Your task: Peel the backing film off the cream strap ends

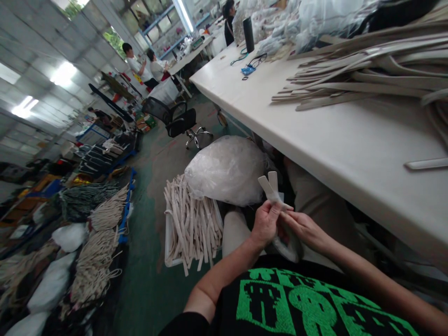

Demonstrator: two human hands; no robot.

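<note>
While both hands are closed on one strap, the left hand (265, 224) pinches it between thumb and fingers, and the right hand (301, 227) meets it at the same place with its fingertips; how firmly each one presses, I cannot tell. The strap (274, 194) is in front of the body, above the lap; its long axis runs from two ends, which point away beyond the grip, back to a loop, which hangs below the hands towards the person; the ends are nearer to the left hand, the loop nearer to the right wrist. It looks flat, pale beige and smooth, with rounded tips, slightly spread apart. Just beyond lies a big plastic bag (226, 170); to the left stands a white crate (167, 254) full of similar strips (192, 219); on the right extends a white table (252, 102), bearing a heap of long bands (360, 70).
</note>
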